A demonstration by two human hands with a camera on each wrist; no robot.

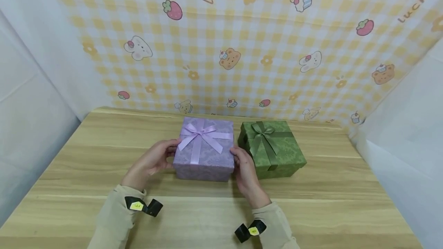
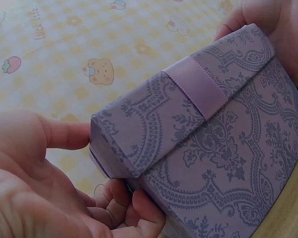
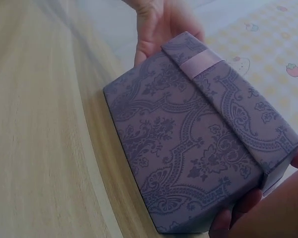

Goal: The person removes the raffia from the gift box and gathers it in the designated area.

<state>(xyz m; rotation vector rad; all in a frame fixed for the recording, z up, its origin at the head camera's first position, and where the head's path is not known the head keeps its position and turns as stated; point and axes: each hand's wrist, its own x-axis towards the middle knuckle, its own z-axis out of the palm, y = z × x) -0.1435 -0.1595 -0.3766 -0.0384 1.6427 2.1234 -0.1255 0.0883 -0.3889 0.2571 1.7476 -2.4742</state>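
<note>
Left grip [image 1: 154,160]: a hand grasping the left side of the lilac gift box, thumb against the lid's side, fingers curled at the lid's lower edge.
Right grip [image 1: 245,164]: a hand grasping the opposite side, fingers at the same edge.
Lilac gift box [image 1: 204,173]: between the two grips, damask-patterned; lid [image 1: 216,156] on, with satin ribbon bow [image 1: 200,133]; apparently resting on the tabletop.
Handling, by judgement: equal pressure from both grips, kept level, should stop the lid tilting or binding; thumbs are best clear of the bow.
Green gift box [image 1: 288,151]: just beside the right grip, on its outer side, lidded, with dark green bow [image 1: 263,131]; the right knuckles want care here.
Tabletop [image 1: 194,216]: wood-grained, beneath both grips.
Yellow-checked cloth [image 1: 200,35]: hanging beyond both boxes.
</note>
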